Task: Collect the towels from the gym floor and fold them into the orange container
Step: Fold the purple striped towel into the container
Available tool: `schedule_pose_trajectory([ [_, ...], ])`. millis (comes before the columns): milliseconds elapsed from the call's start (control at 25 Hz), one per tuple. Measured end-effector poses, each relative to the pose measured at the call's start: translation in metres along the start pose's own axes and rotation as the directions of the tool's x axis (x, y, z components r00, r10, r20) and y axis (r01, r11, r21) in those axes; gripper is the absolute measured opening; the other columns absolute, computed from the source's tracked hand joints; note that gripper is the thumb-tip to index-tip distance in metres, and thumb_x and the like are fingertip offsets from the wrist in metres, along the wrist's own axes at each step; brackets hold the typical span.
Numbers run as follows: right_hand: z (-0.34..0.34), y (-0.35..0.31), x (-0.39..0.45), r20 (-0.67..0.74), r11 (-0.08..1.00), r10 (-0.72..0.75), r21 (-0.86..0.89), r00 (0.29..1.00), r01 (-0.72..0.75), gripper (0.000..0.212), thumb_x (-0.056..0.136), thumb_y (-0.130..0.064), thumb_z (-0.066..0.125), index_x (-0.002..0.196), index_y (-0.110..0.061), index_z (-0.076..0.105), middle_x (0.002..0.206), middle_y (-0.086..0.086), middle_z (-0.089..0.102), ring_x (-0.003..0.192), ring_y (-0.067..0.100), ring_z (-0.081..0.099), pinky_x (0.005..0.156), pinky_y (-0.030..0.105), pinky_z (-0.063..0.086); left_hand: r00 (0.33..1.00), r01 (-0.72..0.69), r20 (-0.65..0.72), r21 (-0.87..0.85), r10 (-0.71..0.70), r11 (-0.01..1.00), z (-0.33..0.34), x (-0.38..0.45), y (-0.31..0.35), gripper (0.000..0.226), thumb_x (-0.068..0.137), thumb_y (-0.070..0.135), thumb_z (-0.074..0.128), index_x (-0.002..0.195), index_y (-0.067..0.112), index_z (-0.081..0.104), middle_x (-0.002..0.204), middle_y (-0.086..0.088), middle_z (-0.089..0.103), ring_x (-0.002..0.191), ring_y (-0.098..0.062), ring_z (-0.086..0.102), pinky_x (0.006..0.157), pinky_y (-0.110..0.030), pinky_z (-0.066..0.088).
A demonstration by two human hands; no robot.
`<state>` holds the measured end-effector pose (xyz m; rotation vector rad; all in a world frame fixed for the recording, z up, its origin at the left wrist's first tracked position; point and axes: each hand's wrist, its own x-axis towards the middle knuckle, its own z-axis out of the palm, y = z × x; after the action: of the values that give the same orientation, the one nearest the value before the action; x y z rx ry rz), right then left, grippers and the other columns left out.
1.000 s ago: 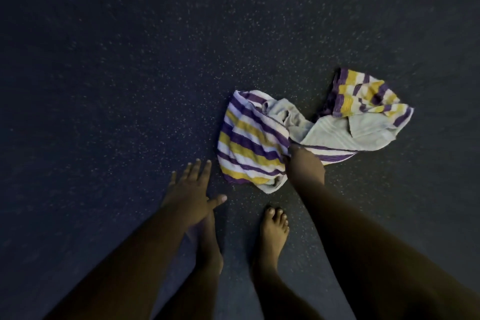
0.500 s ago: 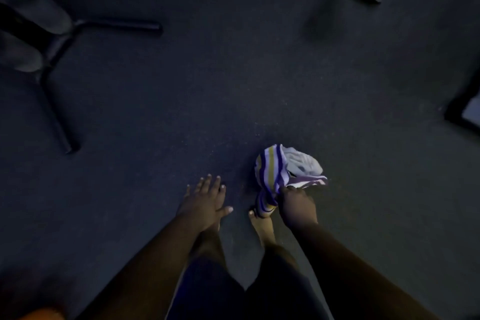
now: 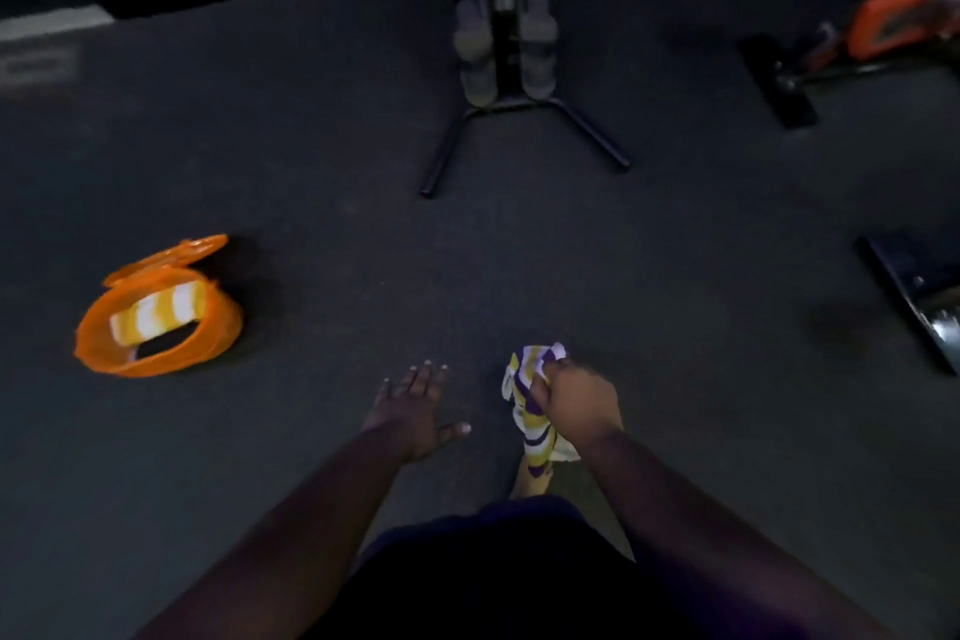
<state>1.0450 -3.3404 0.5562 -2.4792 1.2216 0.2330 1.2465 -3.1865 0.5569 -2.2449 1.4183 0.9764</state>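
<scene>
Clutching striped towel (image 3: 531, 398), right hand (image 3: 579, 398) fisted.

Both bare forearms reach forward and down from the lower edge of the view, roughly side by side. The left hand (image 3: 413, 408) is spread flat, palm down, its fingers straight and slightly fanned, the thumb sticking out toward the right; it holds nothing. The right hand (image 3: 579, 403) is curled into a fist, knuckles up, its grip closed round a bunched striped towel (image 3: 530, 398) that spills out above and below the fingers.
</scene>
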Motion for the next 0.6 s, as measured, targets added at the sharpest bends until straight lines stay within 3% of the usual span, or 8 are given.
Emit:
schedule_pose_trajectory([
  [200,0.004,-0.139,-0.02,0.047,0.941,-0.321,-0.101,0.946,0.324,0.033,0.101,-0.04,0.043,0.097,-0.018,0.067,0.105,0.008,0.068,0.1,0.029,0.064,0.075,0.034,0.045,0.973,0.167,-0.122,-0.209,-0.195,0.964,0.045,-0.104,-0.099,0.103,0.089,0.083,0.032,0.162,0.025,-0.012,0.171,-0.002,-0.012,0.158,-0.021,-0.007,0.125,-0.052,0.002],
  [360,0.035,-0.26,-0.069,0.103,0.914,-0.378,-0.117,0.92,0.388,0.032,0.101,-0.04,0.041,0.1,-0.02,0.066,0.107,0.009,0.069,0.101,0.029,0.064,0.072,0.033,0.041,0.921,0.3,-0.15,-0.318,-0.36,0.9,0.106,-0.208,-0.195,0.103,0.09,0.083,0.031,0.162,0.025,-0.013,0.17,-0.002,-0.015,0.158,-0.021,-0.01,0.126,-0.053,0.0],
  [600,0.077,-0.419,-0.134,0.089,0.867,-0.464,-0.157,0.881,0.473,0.036,0.102,-0.043,0.039,0.109,-0.021,0.066,0.115,0.004,0.066,0.107,0.027,0.062,0.079,0.035,0.048,0.795,0.46,-0.172,-0.453,-0.581,0.763,0.18,-0.354,-0.321,0.103,0.089,0.083,0.031,0.162,0.024,-0.013,0.17,-0.003,-0.015,0.158,-0.022,-0.01,0.126,-0.053,0.001],
])
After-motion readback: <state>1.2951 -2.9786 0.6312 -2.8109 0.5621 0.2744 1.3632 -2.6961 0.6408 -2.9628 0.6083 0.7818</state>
